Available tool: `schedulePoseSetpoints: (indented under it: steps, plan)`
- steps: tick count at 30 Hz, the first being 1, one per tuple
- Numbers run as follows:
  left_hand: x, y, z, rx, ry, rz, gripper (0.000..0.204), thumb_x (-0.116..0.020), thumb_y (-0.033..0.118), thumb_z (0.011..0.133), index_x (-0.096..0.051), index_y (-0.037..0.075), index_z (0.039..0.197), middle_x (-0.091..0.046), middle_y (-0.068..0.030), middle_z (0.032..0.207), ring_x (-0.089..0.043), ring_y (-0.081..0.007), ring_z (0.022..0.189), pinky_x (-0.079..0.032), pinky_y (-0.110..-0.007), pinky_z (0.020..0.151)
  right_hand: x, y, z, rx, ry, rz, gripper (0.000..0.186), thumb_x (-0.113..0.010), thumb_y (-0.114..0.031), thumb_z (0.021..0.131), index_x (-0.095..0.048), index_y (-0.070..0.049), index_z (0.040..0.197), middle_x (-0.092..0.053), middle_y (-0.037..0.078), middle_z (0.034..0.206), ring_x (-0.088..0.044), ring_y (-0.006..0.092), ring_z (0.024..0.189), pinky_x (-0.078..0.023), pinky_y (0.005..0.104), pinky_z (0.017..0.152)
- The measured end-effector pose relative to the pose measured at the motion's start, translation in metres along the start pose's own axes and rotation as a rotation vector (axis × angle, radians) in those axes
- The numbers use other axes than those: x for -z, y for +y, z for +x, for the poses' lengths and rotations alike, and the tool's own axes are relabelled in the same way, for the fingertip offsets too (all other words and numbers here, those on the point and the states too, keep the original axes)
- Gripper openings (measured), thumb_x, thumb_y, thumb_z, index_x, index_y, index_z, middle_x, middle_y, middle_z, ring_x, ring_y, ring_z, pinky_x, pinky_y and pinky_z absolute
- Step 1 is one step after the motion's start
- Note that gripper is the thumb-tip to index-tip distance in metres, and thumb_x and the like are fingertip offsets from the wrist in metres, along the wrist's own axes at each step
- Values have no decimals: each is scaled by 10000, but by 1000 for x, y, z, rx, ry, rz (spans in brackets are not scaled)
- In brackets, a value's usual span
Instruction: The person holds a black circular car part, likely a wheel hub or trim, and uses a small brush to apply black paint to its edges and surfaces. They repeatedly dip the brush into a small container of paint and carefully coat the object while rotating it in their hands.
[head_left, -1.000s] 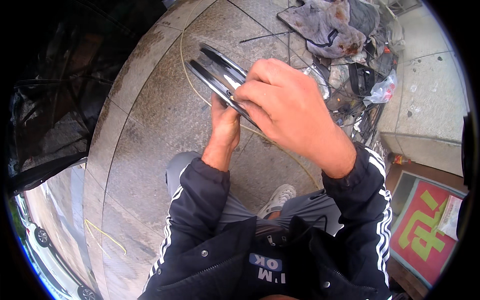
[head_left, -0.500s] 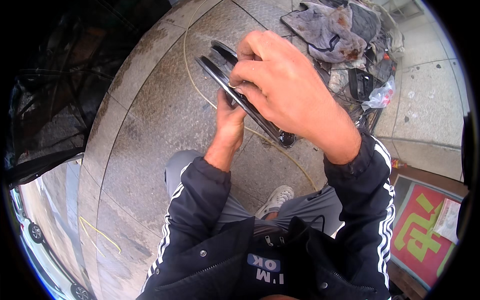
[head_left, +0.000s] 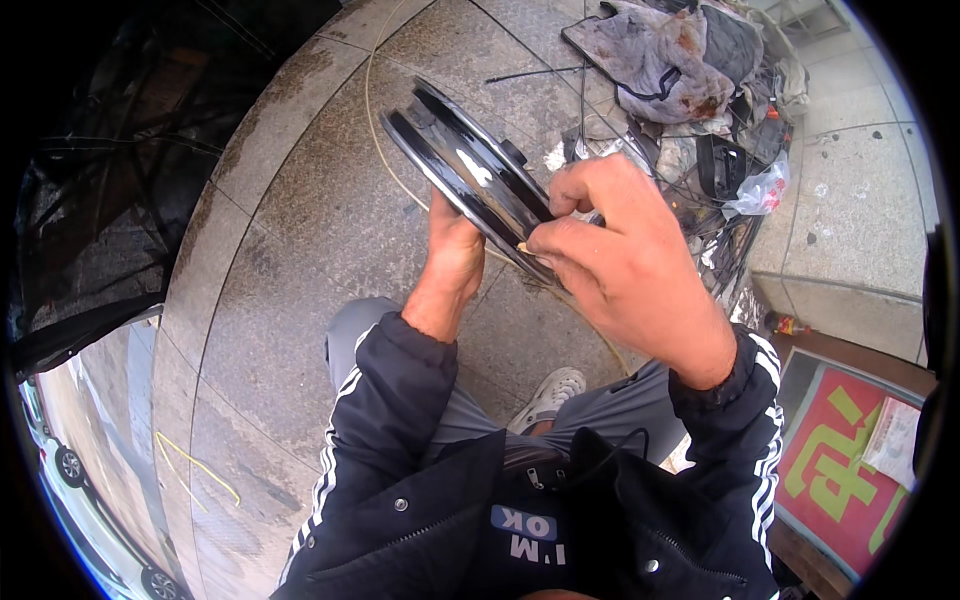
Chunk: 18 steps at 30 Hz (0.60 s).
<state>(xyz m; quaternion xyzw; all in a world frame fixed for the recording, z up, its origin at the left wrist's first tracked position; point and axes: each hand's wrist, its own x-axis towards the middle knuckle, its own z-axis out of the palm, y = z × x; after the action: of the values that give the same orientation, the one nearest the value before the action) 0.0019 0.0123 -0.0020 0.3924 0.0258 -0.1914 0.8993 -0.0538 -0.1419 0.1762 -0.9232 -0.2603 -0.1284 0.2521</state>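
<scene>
One glossy black wheel rim (head_left: 463, 163) is held up near twelve o'clock, just off the middle of the view, lifted clear of the stone paving (head_left: 290, 300); it is seen edge-on and tilted, its long line running from eleven o'clock down toward five; two raised flanges stand parallel with a deep, smooth channel between them, open all along the visible side; pale, streaky reflections lie along the channel, and the edge of the nearer flange catches a thin bright line; a short dark stub (head_left: 513, 154) juts from the farther flange toward one o'clock.

The left hand (head_left: 452, 250) grasps the rim from the six o'clock side, closed on the nearer flange, with most of its fingers hidden behind the metal; the right hand (head_left: 635, 260), toward two o'clock, has thumb and forefinger pinched on a small pale yellow bit (head_left: 525, 248) at the rim's lower end, too small to identify; its other fingers are curled by the farther flange, and whether they press on it I cannot tell.

A thin pale cable (head_left: 369, 100) runs across the paving and passes beneath the rim; a heap of stained grey cloth (head_left: 655, 60) lies at one o'clock, a clear plastic bag (head_left: 762, 190) at two, a red board (head_left: 815, 455) at four.
</scene>
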Motion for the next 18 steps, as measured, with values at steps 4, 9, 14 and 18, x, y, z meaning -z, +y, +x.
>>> schedulePoseSetpoints:
  steps: [4,9,14,18]
  plan:
    - [-1,2,-2,-16,3,35,669,-767,95,900,-398,70,1457,-599,-102,1350,-638,-227,1214,-565,-383,1021,2,6,35,91,105,-6,214,-792,-2,713,-710,-50,905,-587,98,1050,-594,305,955,-489,407,815]
    - [-6,-1,-2,-41,18,51,794,-859,239,880,-411,41,1505,-556,-96,1439,-572,-224,1305,-506,-414,1078,-8,11,69,205,88,-78,146,-765,-43,743,-705,-47,877,-594,84,1063,-595,297,986,-472,406,856]
    - [-4,1,-2,-18,17,46,773,-832,166,874,-379,50,1489,-535,-74,1373,-552,-181,1265,-486,-351,1058,-12,12,68,215,31,-113,98,-734,-46,761,-696,-39,851,-596,82,1051,-593,290,978,-456,400,835]
    - [5,-2,1,2,59,67,773,-822,153,868,-372,44,1487,-552,-89,1351,-570,-201,1245,-497,-359,1036,-7,8,55,212,-7,-93,110,-728,-51,748,-691,-34,850,-600,90,1041,-590,291,966,-452,392,810]
